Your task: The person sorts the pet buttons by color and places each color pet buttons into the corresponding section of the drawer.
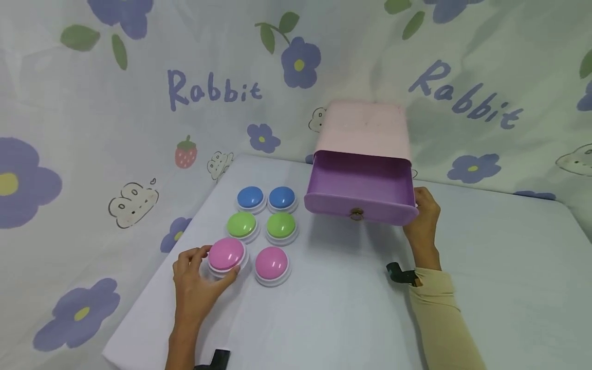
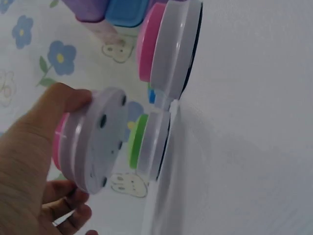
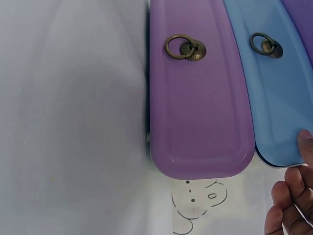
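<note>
My left hand grips a pink dome push button with a white base between thumb and fingers. In the left wrist view the held button is tilted, its underside and small dark feet showing. My right hand is at the right side of a pink drawer cabinet, by its pulled-out, empty purple top drawer. In the right wrist view the thumb lies on the end of the blue drawer, the other fingers bent beside its corner. A lower purple drawer is pushed in.
Another pink button stands right of the held one. Behind are two green buttons and two blue buttons. A white cloth covers the table; a flower-print curtain hangs behind.
</note>
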The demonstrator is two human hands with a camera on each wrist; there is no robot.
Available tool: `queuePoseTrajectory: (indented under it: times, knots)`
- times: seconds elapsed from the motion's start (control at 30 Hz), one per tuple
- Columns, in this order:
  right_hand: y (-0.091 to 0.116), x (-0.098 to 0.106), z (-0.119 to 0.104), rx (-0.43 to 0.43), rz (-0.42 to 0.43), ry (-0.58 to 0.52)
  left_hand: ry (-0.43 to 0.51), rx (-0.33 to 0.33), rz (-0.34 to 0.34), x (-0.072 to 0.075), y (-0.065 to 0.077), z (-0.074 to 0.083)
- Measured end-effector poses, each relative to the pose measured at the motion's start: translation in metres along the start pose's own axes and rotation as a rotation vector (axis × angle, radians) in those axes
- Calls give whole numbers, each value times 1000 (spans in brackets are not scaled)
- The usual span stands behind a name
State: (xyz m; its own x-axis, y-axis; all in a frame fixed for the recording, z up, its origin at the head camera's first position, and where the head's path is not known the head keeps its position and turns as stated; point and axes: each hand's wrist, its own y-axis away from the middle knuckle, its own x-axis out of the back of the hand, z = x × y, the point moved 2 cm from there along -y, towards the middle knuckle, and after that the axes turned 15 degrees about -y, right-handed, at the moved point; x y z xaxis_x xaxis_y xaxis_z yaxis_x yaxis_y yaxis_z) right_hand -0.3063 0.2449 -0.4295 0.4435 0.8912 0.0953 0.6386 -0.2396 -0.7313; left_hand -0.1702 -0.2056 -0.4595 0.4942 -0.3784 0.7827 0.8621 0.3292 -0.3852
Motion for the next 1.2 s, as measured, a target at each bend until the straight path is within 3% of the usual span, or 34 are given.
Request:
queuePoseTrajectory:
  times: [0.13, 0.27, 0.63, 0.97, 1.2]
  knots:
    - [0, -2, 1, 11, 8, 2, 82, -16, 4, 3, -3, 15]
    - [1, -3, 3, 20, 17, 3, 149, -57, -40, 4, -11, 38]
    - [5, 1, 5, -4, -29, 43, 280, -231, -51, 14, -50, 112]
    - [2, 3, 6, 6, -18, 55, 331, -349, -7, 15, -76, 174]
    - [-2, 2, 6, 29, -11, 33, 353, -388, -40, 8, -89, 204]
